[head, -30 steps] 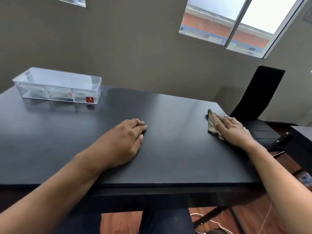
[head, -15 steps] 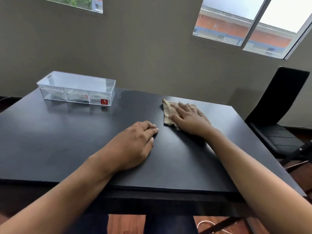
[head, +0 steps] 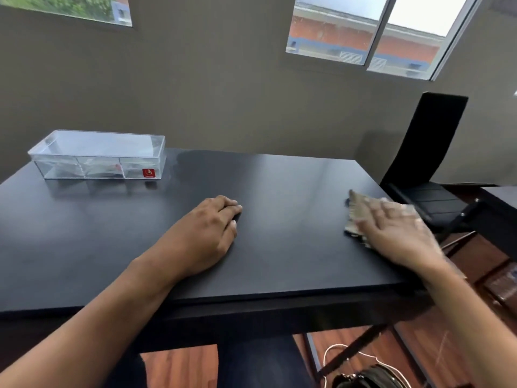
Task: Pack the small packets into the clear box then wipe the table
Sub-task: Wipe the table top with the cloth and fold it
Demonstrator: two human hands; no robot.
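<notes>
Pressing flat, right hand point(head: 391, 231) covers cloth point(head: 353, 217).

Soft daylight is admitted through the windows point(head: 361, 37), whose sky is overexposed. A dull sheen is spread across the black table point(head: 293, 191), where the clear box point(head: 98, 155) is faintly mirrored. The right hand point(head: 397, 233) is smeared by motion blur. Straight edges are bent by wide-angle distortion.

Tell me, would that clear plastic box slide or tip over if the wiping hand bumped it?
The clear box is long, low and flat-bottomed, so it would probably slide, not tip. It looks light, thin-walled with only small packets inside, and the table is smooth, so a nudge likely moves it easily.
</notes>
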